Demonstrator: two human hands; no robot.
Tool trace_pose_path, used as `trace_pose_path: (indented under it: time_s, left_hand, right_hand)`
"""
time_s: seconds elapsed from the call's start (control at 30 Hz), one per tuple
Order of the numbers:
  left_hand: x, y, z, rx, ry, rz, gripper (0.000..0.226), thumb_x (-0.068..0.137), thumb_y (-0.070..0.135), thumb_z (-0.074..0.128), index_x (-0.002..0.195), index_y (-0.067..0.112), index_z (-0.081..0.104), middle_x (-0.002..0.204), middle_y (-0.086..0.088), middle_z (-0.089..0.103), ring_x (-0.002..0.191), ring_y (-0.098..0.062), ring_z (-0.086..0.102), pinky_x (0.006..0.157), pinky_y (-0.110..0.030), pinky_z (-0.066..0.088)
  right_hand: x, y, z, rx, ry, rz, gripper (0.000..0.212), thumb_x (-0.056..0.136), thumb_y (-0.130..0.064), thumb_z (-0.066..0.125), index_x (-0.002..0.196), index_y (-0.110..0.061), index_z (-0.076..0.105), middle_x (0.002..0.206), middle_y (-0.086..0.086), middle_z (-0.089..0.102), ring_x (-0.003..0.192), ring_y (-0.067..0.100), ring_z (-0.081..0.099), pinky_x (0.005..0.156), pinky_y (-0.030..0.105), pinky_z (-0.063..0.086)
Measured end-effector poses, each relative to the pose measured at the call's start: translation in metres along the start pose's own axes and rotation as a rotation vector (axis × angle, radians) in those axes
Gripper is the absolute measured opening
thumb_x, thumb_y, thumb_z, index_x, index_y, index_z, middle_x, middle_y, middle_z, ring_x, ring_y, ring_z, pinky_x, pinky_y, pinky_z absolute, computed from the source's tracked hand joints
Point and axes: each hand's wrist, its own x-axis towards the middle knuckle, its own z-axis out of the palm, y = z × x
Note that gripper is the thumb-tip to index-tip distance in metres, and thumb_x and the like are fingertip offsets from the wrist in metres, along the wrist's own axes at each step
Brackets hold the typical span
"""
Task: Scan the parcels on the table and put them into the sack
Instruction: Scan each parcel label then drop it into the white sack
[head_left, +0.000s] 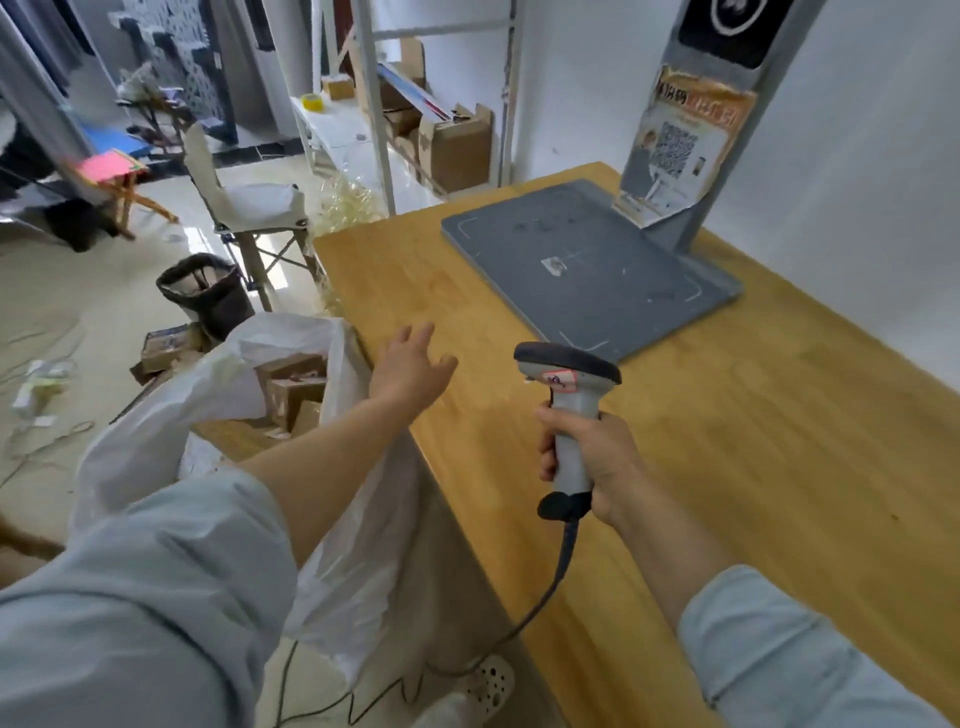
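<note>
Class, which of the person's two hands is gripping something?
The right hand, curled round the handle of the grey barcode scanner; the left hand is open, fingers spread above the table, holding nothing.

Parcel depot, probably a small courier pickup point: handheld scanner (569, 410), sack (228, 384) of boxes (293, 387), carton shelving (384, 104), QR poster (675, 145).

Poster (680, 150) on grey stand (672, 236): a QR code is shown beneath an orange heading, whose characters are too blurred to be read. Pink sticker (561, 382) on scanner (569, 415): a dark scrawl is carried, illegible.
</note>
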Motion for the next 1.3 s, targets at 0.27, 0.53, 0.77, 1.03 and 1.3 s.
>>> trace_pose_path:
  time_s: [0.27, 0.53, 0.77, 1.03, 1.3]
  left_hand:
    - [-0.037, 0.155, 0.101, 0.113, -0.259, 0.482, 0.066, 0.095, 0.040, 0.051, 0.152, 0.024, 0.023, 0.155, -0.004, 0.029, 0.144, -0.026, 0.020, 0.117, -0.041, 0.024]
    - [-0.117, 0.292, 0.192, 0.195, -0.465, 0.813, 0.068, 0.094, 0.039, 0.053, 0.152, 0.025, 0.022, 0.153, -0.006, 0.035, 0.139, -0.026, 0.033, 0.109, -0.039, 0.035]
    - [-0.161, 0.385, 0.287, 0.296, -0.618, 0.950, 0.062, 0.096, 0.037, 0.053, 0.151, 0.029, 0.026, 0.156, -0.003, 0.028, 0.139, -0.024, 0.034, 0.102, -0.036, 0.040]
    - [-0.181, 0.482, 0.412, 0.477, -0.653, 1.176, 0.063, 0.094, 0.023, 0.053, 0.152, 0.020, 0.026, 0.155, -0.009, 0.028, 0.142, -0.025, 0.025, 0.110, -0.034, 0.029]
    - [-0.187, 0.527, 0.491, 0.757, -0.655, 1.348, 0.086, 0.088, 0.010, 0.058, 0.153, 0.009, 0.002, 0.161, -0.012, -0.002, 0.148, -0.027, 0.000, 0.120, -0.040, 0.015]
  right_hand:
    - [-0.049, -0.018, -0.124, 0.329, 0.345, -0.062, 0.025, 0.090, -0.028, 0.065, 0.093, -0.004, 0.059, 0.057, 0.013, 0.063, 0.043, 0.020, 0.054, 0.045, 0.026, 0.050]
    - [-0.103, -0.024, -0.281, 0.593, 0.700, -0.213, 0.035, 0.086, -0.038, 0.069, 0.094, -0.006, 0.058, 0.057, 0.009, 0.064, 0.041, 0.017, 0.049, 0.042, 0.025, 0.044]
    - [-0.114, -0.015, -0.394, 0.750, 0.888, -0.238, 0.030, 0.087, -0.032, 0.069, 0.099, -0.007, 0.056, 0.062, 0.010, 0.065, 0.041, 0.017, 0.048, 0.043, 0.023, 0.043]
    - [-0.098, 0.013, -0.484, 0.882, 0.958, -0.232, 0.018, 0.090, -0.022, 0.067, 0.097, -0.008, 0.058, 0.061, 0.013, 0.065, 0.041, 0.018, 0.046, 0.041, 0.023, 0.041]
    - [-0.078, 0.033, -0.518, 0.844, 0.941, -0.195, 0.015, 0.091, -0.020, 0.065, 0.081, -0.010, 0.059, 0.063, 0.012, 0.063, 0.043, 0.019, 0.044, 0.041, 0.024, 0.040]
